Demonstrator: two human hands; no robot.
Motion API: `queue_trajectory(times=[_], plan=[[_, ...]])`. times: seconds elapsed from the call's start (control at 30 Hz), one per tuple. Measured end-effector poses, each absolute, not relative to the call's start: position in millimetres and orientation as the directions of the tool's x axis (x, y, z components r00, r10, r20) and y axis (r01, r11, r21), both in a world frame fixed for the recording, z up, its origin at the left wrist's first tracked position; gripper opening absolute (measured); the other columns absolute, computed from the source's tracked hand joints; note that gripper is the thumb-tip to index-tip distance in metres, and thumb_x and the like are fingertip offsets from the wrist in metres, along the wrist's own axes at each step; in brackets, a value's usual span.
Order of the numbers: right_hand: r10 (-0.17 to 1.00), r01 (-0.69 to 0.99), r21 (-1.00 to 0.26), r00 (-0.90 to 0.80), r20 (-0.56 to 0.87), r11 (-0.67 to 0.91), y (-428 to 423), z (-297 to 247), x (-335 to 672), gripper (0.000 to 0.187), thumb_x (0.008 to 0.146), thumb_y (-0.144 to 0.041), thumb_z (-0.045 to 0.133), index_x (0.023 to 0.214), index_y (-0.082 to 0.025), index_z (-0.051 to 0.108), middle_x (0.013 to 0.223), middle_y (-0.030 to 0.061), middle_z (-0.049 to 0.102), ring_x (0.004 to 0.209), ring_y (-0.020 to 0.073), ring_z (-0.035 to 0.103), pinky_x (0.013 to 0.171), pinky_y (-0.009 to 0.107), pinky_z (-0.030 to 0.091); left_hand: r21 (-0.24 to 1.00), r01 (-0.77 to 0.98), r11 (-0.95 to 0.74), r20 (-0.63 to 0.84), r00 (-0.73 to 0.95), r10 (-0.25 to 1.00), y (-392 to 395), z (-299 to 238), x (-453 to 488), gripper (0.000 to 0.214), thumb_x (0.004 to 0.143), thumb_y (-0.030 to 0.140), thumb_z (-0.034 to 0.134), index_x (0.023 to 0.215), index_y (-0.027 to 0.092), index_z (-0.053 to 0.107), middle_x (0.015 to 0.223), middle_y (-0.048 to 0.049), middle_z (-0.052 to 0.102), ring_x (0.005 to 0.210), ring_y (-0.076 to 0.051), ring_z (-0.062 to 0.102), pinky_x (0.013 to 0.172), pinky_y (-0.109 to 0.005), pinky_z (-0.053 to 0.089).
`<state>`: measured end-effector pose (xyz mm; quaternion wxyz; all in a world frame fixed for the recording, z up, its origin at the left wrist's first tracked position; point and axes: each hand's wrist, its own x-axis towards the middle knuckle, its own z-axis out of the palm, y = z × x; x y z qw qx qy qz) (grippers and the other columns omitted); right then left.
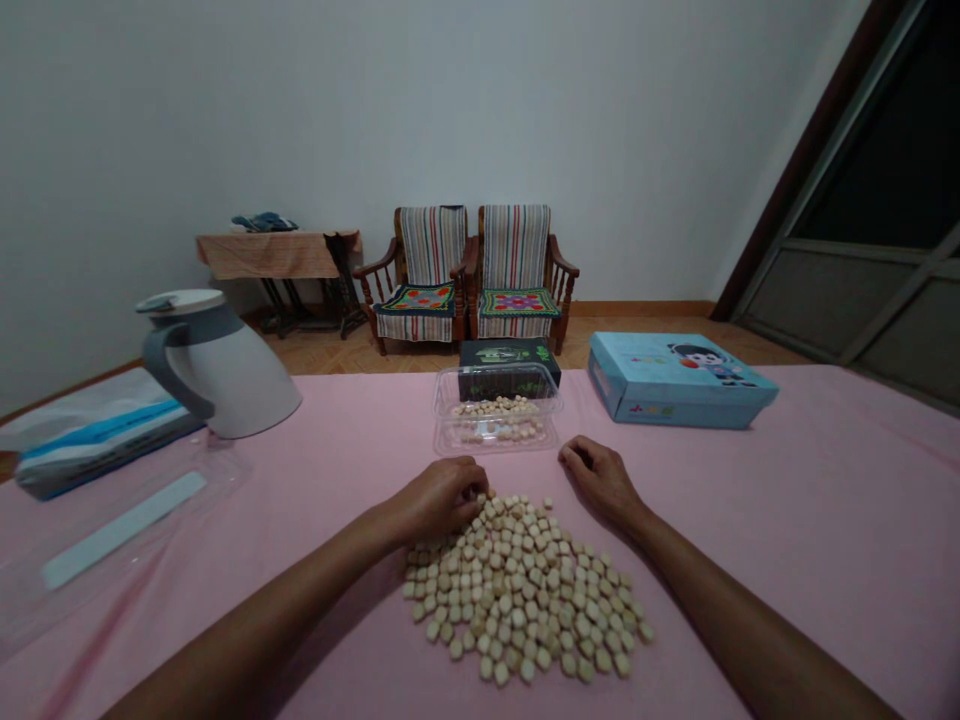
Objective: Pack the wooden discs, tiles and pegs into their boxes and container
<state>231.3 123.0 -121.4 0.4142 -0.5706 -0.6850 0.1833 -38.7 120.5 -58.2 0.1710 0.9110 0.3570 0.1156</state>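
A heap of small pale, rounded-square pieces (pixel 525 590), like wooden beads, is spread on the pink tablecloth (pixel 337 620). At its far left edge is my left hand (pixel 442 497), fingers curled down and closed among the pieces; what they grip is hidden. My right hand (pixel 604 482) rests on the cloth beyond the heap's right side, fingers loosely curled in, with nothing visible in them. Between and beyond both hands stands a clear plastic container (pixel 495 435) holding similar pieces (pixel 499 408). One loose piece (pixel 547 503) lies just off the heap, near the right hand.
A black box (pixel 510 355) stands behind the container, a light blue box (pixel 682 380) to its right. At left are a white-and-grey jug (pixel 240 375), a tissue pack (pixel 105 440) and a clear plastic lid (pixel 214 480). Two wooden chairs (pixel 433 250) stand beyond the table.
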Motion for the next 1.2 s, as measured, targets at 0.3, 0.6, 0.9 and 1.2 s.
queue_trajectory(times=[0.3,0.6,0.9,1.2], plan=[[0.933,0.633,-0.72,-0.013,0.36,0.286,121.7,-119.1,231.3,0.024,0.084,-0.031,0.044,0.072,-0.017,0.06,0.069,0.0014,0.062,0.066,0.0142,0.053,0.062,0.024,0.039,0.236,0.692,-0.682,0.588,0.457,0.667,169.1,-20.2,-32.9,0.023,0.08,0.018,0.055,0.103,0.016,0.06,0.099,-0.0089,0.061,0.087,-0.018,0.058,0.077,-0.031,0.047],[0.932,0.626,-0.723,-0.016,0.362,0.292,122.3,-119.1,231.1,0.025,0.084,-0.033,0.043,0.071,-0.017,0.058,0.068,0.002,0.061,0.066,0.0145,0.052,0.064,0.025,0.04,0.229,0.51,-0.829,0.009,0.851,0.525,136.2,-49.4,-16.6,0.013,0.077,0.012,0.055,0.08,0.017,0.066,0.082,-0.0066,0.064,0.074,-0.016,0.06,0.063,-0.023,0.043],[0.928,0.62,-0.729,0.0,0.372,0.292,121.9,-120.4,229.6,0.025,0.083,-0.031,0.043,0.069,-0.017,0.058,0.067,0.0012,0.061,0.065,0.0143,0.052,0.061,0.024,0.038,0.302,0.531,-0.791,-0.041,0.837,0.546,139.6,-57.2,-13.3,0.02,0.073,0.007,0.053,0.082,0.018,0.067,0.081,-0.0053,0.064,0.069,-0.014,0.059,0.062,-0.021,0.041],[0.919,0.612,-0.725,-0.004,0.395,0.315,122.0,-121.8,226.9,0.025,0.085,-0.032,0.042,0.068,-0.018,0.055,0.064,0.0,0.058,0.063,0.0144,0.052,0.059,0.024,0.037,0.249,0.545,-0.8,0.157,0.793,0.589,144.9,-33.5,-16.9,0.021,0.069,0.002,0.051,0.079,0.015,0.063,0.081,-0.0056,0.062,0.073,-0.015,0.057,0.064,-0.022,0.042]])
